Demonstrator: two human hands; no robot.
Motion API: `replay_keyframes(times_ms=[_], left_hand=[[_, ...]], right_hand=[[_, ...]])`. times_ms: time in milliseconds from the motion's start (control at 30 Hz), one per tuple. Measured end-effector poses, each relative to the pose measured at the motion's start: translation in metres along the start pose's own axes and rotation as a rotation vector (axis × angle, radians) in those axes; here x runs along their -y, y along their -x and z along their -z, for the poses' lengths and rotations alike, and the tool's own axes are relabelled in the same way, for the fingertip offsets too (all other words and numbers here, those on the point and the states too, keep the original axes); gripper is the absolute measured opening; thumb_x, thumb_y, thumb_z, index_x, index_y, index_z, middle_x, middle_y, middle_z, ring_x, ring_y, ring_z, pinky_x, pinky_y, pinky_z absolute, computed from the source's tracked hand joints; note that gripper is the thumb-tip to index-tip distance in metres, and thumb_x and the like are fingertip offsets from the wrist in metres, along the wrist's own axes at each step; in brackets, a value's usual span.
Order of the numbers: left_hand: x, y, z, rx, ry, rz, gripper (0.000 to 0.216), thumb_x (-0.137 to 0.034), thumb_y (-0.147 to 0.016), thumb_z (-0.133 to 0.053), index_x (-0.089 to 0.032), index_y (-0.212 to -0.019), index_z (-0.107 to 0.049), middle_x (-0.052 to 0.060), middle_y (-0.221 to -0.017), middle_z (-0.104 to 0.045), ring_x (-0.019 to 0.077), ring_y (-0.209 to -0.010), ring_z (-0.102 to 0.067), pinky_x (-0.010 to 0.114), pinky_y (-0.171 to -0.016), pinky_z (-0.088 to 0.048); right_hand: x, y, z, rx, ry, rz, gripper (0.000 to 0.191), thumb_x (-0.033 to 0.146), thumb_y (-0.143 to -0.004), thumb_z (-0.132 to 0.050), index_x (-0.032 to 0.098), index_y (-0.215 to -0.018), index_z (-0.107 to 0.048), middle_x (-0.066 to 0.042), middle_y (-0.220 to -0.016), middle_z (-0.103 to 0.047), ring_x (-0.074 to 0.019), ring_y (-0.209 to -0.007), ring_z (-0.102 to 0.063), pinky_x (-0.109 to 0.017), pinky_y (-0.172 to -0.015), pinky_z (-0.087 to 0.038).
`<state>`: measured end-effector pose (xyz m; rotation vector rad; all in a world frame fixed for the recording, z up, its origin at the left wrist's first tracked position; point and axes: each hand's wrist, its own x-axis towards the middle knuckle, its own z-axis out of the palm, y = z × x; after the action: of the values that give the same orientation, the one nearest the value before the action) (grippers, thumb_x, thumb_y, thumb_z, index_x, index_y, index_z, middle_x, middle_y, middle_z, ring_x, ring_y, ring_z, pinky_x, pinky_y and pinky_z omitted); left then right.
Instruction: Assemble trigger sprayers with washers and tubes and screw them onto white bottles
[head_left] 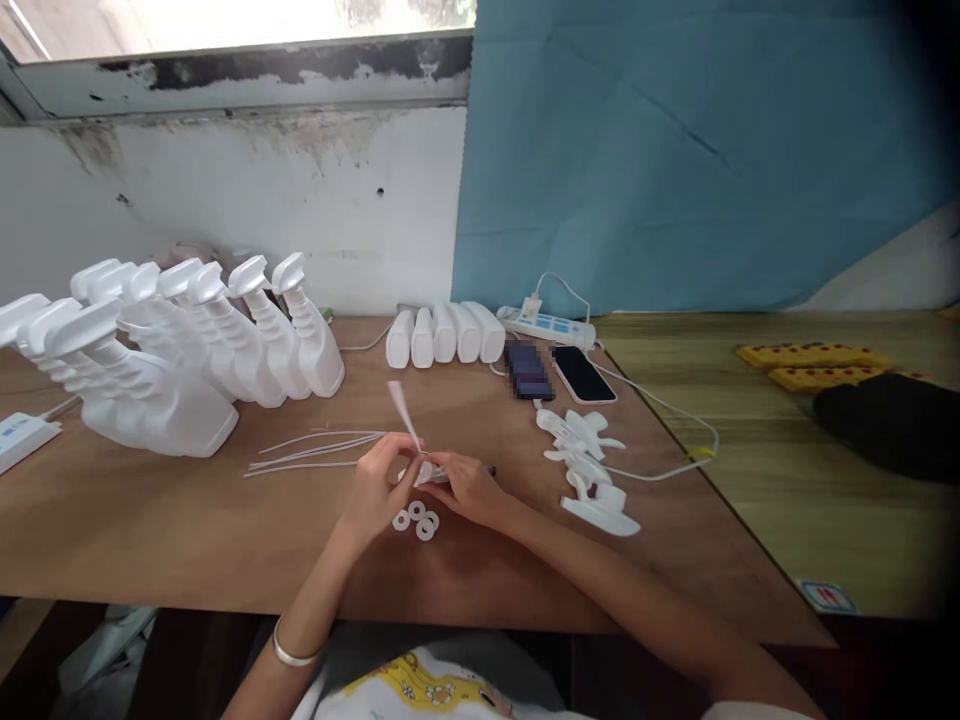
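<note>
My left hand and my right hand meet above the middle of the table, fingers closed. Between them is a small white plastic piece, mostly covered by the fingers. A thin white tube, slightly blurred, slants up from the left fingertips. A dark tip shows behind my right hand; what it belongs to is hidden. Several flat white ring washers lie just below the hands. More white tubes lie left of my left hand. White trigger spray heads are piled to the right.
White spray bottles with heads crowd the back left. Several white bottles without visible heads lie by the wall. Two phones, a power strip and a looping cable are at right. Another power strip sits far left.
</note>
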<state>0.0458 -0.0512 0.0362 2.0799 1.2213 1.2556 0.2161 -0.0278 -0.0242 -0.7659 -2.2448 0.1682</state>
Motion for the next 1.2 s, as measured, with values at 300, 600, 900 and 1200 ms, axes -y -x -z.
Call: replay_keyframes(times_ms=[300,600,900,1200], left_hand=[[0.010,0.008,-0.004,0.081,-0.077,-0.010,0.011,-0.026,-0.083,-0.053,-0.019,-0.083,-0.061,0.003,-0.081,-0.062,0.0149,-0.076,-0.058,0.026,-0.070,-0.045],[0.012,0.004,-0.008,0.017,-0.129,-0.048,0.012,-0.020,-0.082,-0.053,-0.018,-0.077,-0.063,0.003,-0.073,-0.064,0.0159,-0.070,-0.056,0.029,-0.067,-0.044],[0.010,-0.001,-0.007,0.104,-0.202,-0.017,0.014,-0.015,-0.082,-0.050,-0.016,-0.071,-0.059,0.003,-0.070,-0.061,0.0154,-0.067,-0.053,0.027,-0.063,-0.041],[0.009,-0.006,-0.005,0.234,-0.245,-0.010,0.015,-0.009,-0.079,-0.047,-0.015,-0.070,-0.058,0.003,-0.068,-0.056,0.0145,-0.064,-0.050,0.024,-0.057,-0.038]], right_hand=[[-0.001,0.000,-0.003,0.006,-0.020,0.017,0.025,0.034,-0.087,-0.048,0.016,-0.105,-0.045,-0.009,-0.087,-0.063,-0.0217,-0.077,-0.062,-0.034,-0.066,-0.051],[-0.002,0.001,-0.003,0.021,-0.015,0.003,0.027,0.035,-0.087,-0.048,0.016,-0.106,-0.045,-0.009,-0.089,-0.063,-0.0208,-0.077,-0.062,-0.033,-0.066,-0.052],[-0.006,0.003,-0.007,-0.009,-0.039,0.003,0.031,0.038,-0.088,-0.046,0.015,-0.108,-0.043,-0.011,-0.090,-0.062,-0.0217,-0.078,-0.062,-0.034,-0.066,-0.052],[-0.007,0.004,-0.008,0.005,-0.066,-0.017,0.029,0.040,-0.088,-0.045,0.017,-0.106,-0.044,-0.009,-0.090,-0.063,-0.0212,-0.078,-0.062,-0.033,-0.068,-0.052]])
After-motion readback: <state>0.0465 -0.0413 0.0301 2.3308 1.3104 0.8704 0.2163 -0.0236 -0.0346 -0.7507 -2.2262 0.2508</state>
